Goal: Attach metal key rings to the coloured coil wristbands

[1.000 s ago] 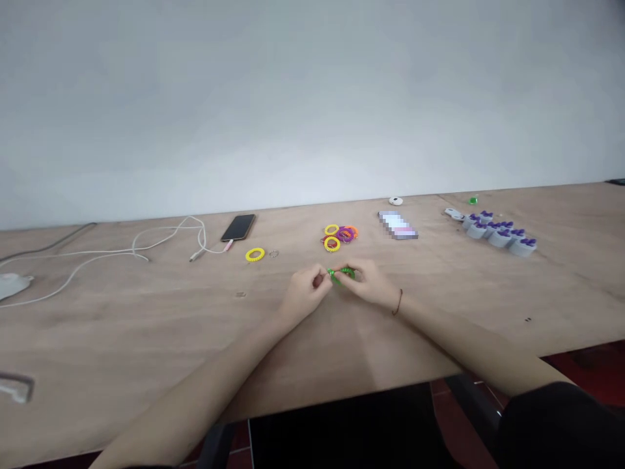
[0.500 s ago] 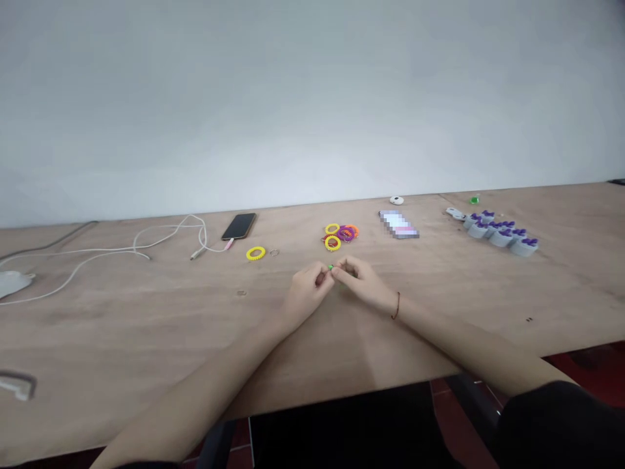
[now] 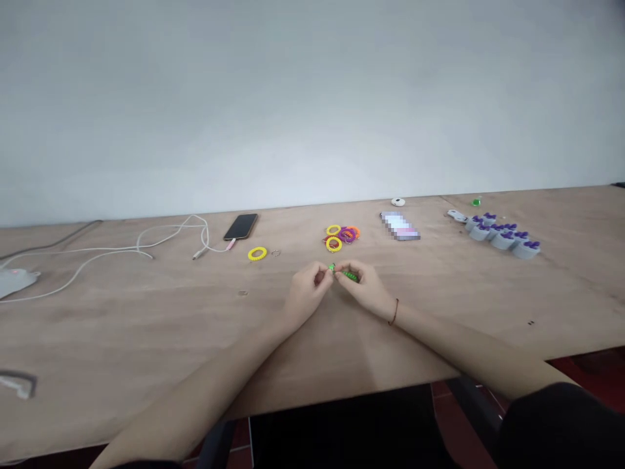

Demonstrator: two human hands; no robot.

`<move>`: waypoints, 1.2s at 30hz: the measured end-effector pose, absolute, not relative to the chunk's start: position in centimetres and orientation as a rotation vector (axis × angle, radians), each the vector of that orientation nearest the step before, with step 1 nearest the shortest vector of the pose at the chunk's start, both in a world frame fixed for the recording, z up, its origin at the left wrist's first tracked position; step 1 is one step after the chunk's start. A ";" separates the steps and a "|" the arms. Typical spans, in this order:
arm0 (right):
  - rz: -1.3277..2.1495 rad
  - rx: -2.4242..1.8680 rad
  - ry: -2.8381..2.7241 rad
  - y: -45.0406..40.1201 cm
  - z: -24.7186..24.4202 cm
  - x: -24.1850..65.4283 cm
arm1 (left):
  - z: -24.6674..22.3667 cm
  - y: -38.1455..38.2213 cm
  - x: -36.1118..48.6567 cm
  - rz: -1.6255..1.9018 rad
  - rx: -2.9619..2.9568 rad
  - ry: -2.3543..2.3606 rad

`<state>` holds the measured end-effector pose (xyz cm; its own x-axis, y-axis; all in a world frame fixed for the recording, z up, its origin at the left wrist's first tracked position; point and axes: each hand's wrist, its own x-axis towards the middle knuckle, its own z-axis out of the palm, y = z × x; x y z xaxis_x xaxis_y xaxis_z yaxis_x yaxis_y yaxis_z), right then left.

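Between my two hands is a green spiral coil ring (image 3: 350, 276), partly hidden behind the fingers of my right hand (image 3: 364, 286). A small bright green bit with a dark metal ring shows where the fingertips meet. My left hand (image 3: 308, 290) pinches at that spot, thumb against forefinger. My right thumb and fingers are closed on the coil side. Just beyond lies a small pile of yellow coil rings (image 3: 334, 245), with purple coil rings (image 3: 348, 234) and orange ones. To the left are a single yellow coil ring (image 3: 257, 254) and a thin metal split ring (image 3: 276, 253).
A dark phone (image 3: 241, 227) with a white cable (image 3: 170, 226) lies at left. At right are a phone with a blurred screen (image 3: 400, 225), a white earphone case (image 3: 398, 202), and several grey cups with purple bows (image 3: 526, 250). A green object (image 3: 476, 202) sits behind them.
The green coil now shows under my right fingers, and more of the green bit and metal ring is visible between the fingertips. The hands stay almost in place; the view shifts slightly.
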<state>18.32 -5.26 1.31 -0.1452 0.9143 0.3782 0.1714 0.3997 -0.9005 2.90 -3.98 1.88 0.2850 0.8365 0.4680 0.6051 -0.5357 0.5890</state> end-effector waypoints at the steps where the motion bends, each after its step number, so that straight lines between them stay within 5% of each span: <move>1: 0.873 -0.995 -1.591 -5.3 1.3 18.3 | 1.9 -3.9 2.9 1.112 2.210 1.295; 20: 0.700 -0.983 -1.970 -3.9 2.7 20.9 | 1.9 -2.8 2.4 0.868 1.809 0.870; 36: 0.583 -0.957 -1.959 -4.3 2.1 20.6 | 2.0 -3.7 3.0 1.078 1.773 0.945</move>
<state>20.64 -4.33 2.14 -0.3399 0.8011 0.4927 0.4012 0.5974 -0.6944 2.97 -3.74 1.98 0.3472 0.8908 0.2930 0.1733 -0.3681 0.9135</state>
